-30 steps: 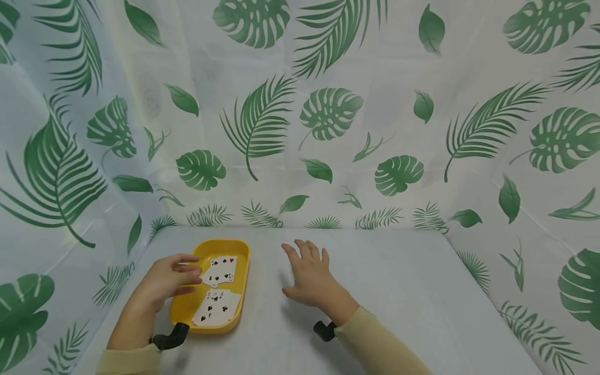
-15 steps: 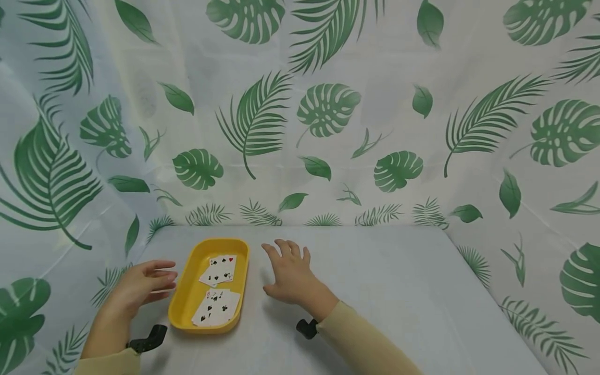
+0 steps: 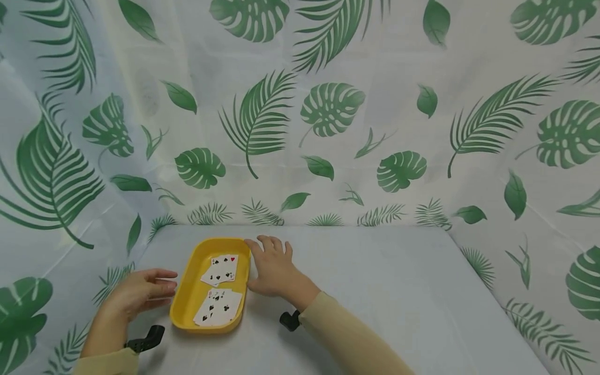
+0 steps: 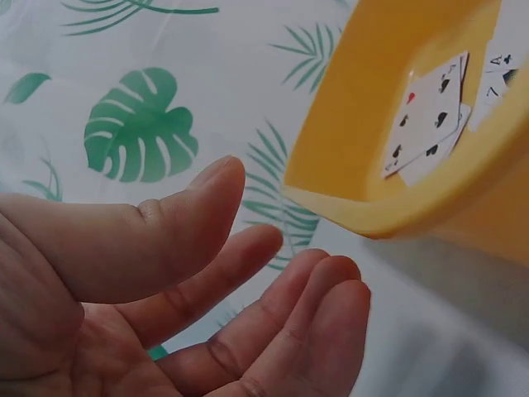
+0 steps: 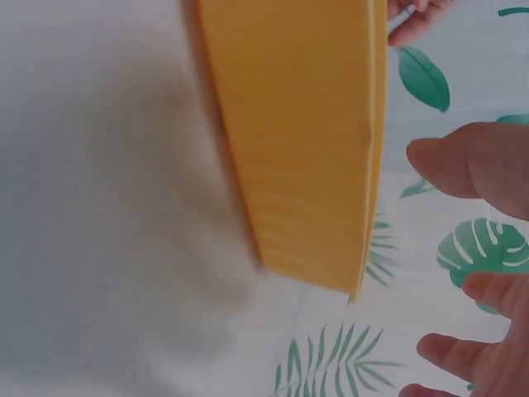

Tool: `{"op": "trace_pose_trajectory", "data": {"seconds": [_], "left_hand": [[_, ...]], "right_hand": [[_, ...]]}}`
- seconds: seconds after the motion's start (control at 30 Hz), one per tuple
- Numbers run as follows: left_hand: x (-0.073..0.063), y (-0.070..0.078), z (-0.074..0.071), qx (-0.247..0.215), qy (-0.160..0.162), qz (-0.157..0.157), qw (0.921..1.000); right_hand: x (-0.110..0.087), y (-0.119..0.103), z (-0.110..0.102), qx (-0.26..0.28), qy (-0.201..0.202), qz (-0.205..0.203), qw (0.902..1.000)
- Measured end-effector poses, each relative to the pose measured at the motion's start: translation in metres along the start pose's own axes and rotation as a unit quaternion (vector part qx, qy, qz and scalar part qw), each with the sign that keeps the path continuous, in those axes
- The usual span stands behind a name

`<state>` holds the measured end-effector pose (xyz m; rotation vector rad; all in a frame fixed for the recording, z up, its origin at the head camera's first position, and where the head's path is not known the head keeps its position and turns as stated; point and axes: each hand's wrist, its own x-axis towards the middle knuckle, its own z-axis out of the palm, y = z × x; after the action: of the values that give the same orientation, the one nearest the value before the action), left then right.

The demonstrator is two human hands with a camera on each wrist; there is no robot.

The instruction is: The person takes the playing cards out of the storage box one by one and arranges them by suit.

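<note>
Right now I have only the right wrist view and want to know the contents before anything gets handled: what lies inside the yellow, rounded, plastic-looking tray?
Observer: The yellow tray holds white rectangular playing cards in two groups, a farther group and a nearer group.
Operator: Does any red suit mark show in the farther group?
Observer: Yes, a red heart shows near its far right corner.
Operator: I catch only a little of the left hand. Is it touching the yellow tray?
Observer: No. The left wrist view shows a gap between its fingertips and the yellow tray.
</note>
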<state>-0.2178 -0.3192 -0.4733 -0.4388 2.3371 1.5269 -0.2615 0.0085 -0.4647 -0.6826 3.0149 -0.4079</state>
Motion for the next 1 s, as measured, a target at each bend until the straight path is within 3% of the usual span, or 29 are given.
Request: {"op": "trace_pose_trajectory", "data": {"seconds": [0.17, 0.67, 1.0], "left_hand": [[0.002, -0.002, 0.004, 0.002, -0.022, -0.009, 0.9997], [0.008, -0.005, 0.003, -0.019, -0.034, -0.023, 0.9990], [0.011, -0.009, 0.006, -0.021, -0.022, -0.021, 0.9993]], "right_hand": [[0.011, -0.009, 0.004, 0.002, -0.012, -0.008, 0.9999], [0.042, -0.033, 0.022, -0.028, -0.046, -0.062, 0.9966], [0.057, -0.044, 0.035, -0.043, -0.071, -0.072, 0.9940]]}}
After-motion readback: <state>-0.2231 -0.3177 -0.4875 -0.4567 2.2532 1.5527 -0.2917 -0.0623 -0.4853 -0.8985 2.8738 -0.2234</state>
